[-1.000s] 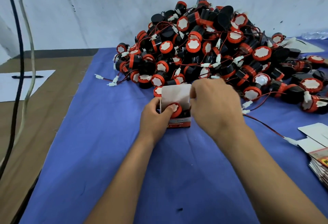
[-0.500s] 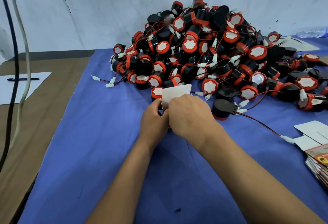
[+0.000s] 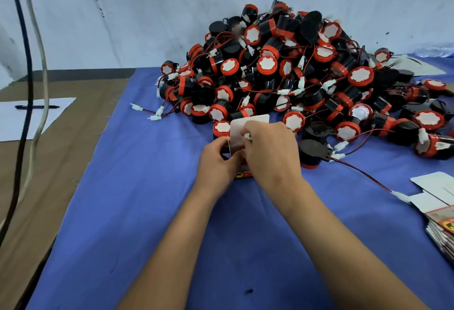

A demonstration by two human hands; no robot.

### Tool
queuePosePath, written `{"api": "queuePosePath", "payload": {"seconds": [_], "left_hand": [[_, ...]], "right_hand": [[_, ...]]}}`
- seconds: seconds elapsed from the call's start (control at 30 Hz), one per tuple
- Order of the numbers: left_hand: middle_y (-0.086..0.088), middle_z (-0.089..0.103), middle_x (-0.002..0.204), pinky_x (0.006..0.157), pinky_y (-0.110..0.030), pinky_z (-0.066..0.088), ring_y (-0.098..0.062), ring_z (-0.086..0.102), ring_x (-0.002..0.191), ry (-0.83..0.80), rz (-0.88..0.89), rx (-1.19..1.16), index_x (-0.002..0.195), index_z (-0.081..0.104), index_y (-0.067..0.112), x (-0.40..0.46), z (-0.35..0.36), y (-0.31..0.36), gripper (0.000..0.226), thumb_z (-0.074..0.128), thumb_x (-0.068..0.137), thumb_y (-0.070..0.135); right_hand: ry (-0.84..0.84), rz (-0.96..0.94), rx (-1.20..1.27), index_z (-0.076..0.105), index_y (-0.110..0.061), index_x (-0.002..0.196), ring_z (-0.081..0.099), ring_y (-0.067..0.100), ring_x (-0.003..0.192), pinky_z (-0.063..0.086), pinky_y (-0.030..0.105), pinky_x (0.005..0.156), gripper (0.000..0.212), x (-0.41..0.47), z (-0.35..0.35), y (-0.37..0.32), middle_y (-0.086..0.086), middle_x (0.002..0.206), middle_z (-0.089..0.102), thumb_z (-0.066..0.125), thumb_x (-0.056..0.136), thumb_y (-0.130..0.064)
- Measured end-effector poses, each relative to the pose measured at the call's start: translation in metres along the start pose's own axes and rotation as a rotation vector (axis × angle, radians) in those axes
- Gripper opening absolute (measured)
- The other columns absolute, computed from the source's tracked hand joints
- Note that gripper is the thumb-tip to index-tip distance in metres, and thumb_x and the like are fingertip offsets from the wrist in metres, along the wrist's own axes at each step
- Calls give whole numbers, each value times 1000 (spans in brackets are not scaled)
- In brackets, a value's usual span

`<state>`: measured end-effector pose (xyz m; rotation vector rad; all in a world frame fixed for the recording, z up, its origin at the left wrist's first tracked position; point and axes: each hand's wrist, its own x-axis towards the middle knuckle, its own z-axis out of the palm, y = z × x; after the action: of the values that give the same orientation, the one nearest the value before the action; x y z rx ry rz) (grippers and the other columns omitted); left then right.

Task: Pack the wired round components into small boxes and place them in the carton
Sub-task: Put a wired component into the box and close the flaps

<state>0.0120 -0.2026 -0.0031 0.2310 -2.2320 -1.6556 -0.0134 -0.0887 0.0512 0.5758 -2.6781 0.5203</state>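
Your left hand [image 3: 217,159] grips the left side of the small box [image 3: 242,152], fingers curled round its wall, which steadies it upright on the blue cloth [image 3: 137,211] just in front of the pile of wired round components [image 3: 302,81]. Your right hand [image 3: 271,152] is curled over the box mouth and pinches something white at the opening — it looks like a connector on the component's wire, being tucked down inside. The component being packed is hidden by your hands; I judge it sits in the box, but I cannot see it. The white top flap [image 3: 250,125] stands up behind your fingers, toward the pile, left open so the wire can go in first.

The box sits close to the pile so the next component is an easy reach. Right of the box, well apart at the cloth's edge, lies a stack of flat unfolded boxes [image 3: 439,226] — kept within your right hand's range for the next pack. No carton shows anywhere.

As for writing: the box's lower front carries a red band with a small dark animal emblem on yellow; the lettering beside it is too small to read. The flat boxes show the same red and yellow print, also unreadable. Far left of the box, a pen [image 3: 36,107] rests on a white sheet [image 3: 29,123], blank as far as I can tell.
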Motion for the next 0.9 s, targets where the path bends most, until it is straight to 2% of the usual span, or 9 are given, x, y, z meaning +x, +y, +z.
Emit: {"api": "queuePosePath", "payload": {"seconds": [0.1,0.2,0.37,0.43,0.5,0.6,0.73,0.83,0.9], "left_hand": [[1,73,88,67,-36,55,-16,67,76,-2,-17,-33,103,71,14,2,1,-2,6,67,100,13],[-2,77,100,74,-31,58,-17,71,86,0,-18,-28,115,73,12,3,2,-3,16,66,101,15],[-7,76,93,73,-33,58,-19,70,82,8,10,7,106,71,6,4,2,-2,10,65,101,12],[-7,75,90,71,-35,58,-21,68,79,-1,14,36,103,70,7,5,1,-4,6,65,100,9],[-4,74,90,68,-30,57,-16,66,78,-19,18,60,101,69,9,5,0,-6,8,65,97,2],[0,75,100,76,-22,57,-11,69,90,-51,28,36,110,70,9,6,-1,-9,16,66,97,0],[2,76,107,78,-24,60,-13,71,96,-64,33,13,118,70,10,6,0,-7,28,66,94,-4],[14,72,80,61,-23,54,-5,67,73,-74,50,21,98,69,16,6,0,-7,29,59,89,-9],[14,72,78,60,-20,53,-4,67,71,-88,68,-13,95,68,17,4,-1,-7,29,58,90,-9]], "right_hand": [[43,30,-22,71,-18,101,48,20,76,32,32,63,17,-7,10,-6,5,98,66,60,93,-8],[17,60,-5,69,-18,97,55,22,83,30,29,67,17,-7,14,-8,4,102,62,55,96,-9],[-33,116,44,43,-20,83,45,22,77,20,28,53,20,-9,12,-11,2,82,51,50,99,-12],[-43,85,97,45,-19,85,48,22,82,31,29,63,17,-8,11,-12,4,89,59,48,102,-19],[-77,11,66,56,-18,88,50,25,99,40,39,90,20,-8,17,-10,4,104,61,45,103,-24],[-177,15,-18,70,-17,98,39,30,115,29,43,105,31,-10,23,-8,5,117,52,42,105,-28],[-345,-20,-60,69,-18,96,38,31,113,30,41,100,30,1,11,-1,8,116,48,42,105,-30],[-414,-89,61,51,-14,68,50,24,87,38,37,80,36,10,-1,0,7,87,60,46,103,-18],[-379,-51,182,57,-14,64,56,22,75,43,36,67,34,13,-5,1,4,73,61,52,98,-11]]}}
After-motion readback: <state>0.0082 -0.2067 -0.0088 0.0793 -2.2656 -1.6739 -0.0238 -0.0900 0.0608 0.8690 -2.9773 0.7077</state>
